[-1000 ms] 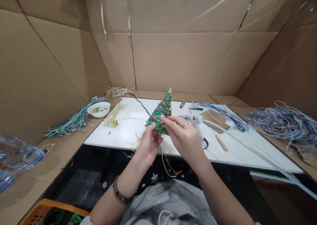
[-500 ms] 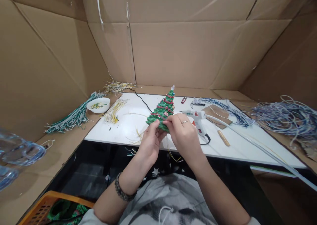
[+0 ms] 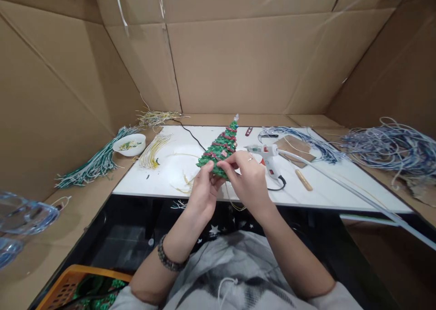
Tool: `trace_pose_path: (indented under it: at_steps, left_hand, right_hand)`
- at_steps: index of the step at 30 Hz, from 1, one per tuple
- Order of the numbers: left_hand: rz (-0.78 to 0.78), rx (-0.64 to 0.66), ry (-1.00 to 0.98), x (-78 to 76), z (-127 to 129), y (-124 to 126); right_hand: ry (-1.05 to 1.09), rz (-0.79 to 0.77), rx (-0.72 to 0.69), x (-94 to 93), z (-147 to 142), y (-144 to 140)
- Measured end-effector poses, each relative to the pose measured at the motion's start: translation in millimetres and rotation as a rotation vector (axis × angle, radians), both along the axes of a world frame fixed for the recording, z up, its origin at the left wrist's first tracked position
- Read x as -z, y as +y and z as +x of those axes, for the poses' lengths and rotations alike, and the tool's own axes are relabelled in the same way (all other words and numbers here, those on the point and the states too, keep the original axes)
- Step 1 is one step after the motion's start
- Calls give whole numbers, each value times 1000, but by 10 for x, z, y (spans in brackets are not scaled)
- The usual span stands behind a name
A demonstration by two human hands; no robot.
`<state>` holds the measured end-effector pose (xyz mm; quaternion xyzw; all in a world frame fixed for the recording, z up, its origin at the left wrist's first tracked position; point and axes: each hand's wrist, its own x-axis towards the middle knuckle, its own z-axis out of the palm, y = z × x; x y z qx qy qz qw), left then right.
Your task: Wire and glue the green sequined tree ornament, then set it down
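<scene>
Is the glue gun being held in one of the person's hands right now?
No, the glue gun lies on the white board, while the left hand and right hand both grip the little green tree.

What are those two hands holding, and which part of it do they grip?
A small green Christmas tree ornament. Both the left hand and the right hand pinch it with their fingers at its wide bottom edge, its tip pointing up and away.
</scene>
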<state>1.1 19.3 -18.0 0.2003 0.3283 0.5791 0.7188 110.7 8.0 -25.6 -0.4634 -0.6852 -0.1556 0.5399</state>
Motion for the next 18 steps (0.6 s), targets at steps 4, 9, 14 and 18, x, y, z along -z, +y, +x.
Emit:
trace_pose_path:
  at_steps: [4,9,14,18]
  left_hand:
    - [-17,-2,-27,-5,-1,5]
    - [-21,-18,-49,-21,4,0]
    - [-89,-39,-49,-81,-1,19]
    - [-144,-58,-106,-109,-43,46]
  right_hand:
    - [112,47,-88,23,57,-36]
    - [107,31,-172,-32,96,-57]
    - [189,124,-45,67,180,-135]
    - [325,138,338,461,575,-229]
